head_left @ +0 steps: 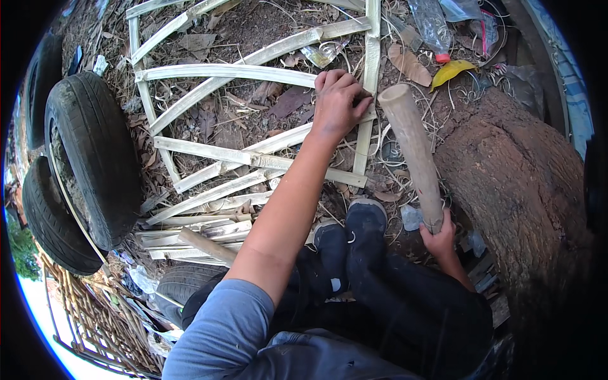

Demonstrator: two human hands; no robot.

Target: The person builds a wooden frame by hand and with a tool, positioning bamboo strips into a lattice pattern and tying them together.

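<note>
A lattice of pale split strips, probably bamboo, lies on the ground in front of me, its right-hand upright (372, 57) beside my left hand. My left hand (339, 101) is closed over the right end of a curved strip (228, 71), pressing it near that upright. The fingers hide the strip's end and whatever small thing may be between them. Down at the right, my right hand (441, 239) grips the lower end of a thick wooden club (411, 149). The club leans up and to the left, its flat round end just right of the lattice.
Old tyres (95, 158) stand at the left. A big brown tree trunk (506, 171) rises at the right. Loose strips (190, 237) and a round stick (206, 246) lie by my left arm. A plastic bottle (430, 28) and yellow leaf (453, 73) lie beyond the club.
</note>
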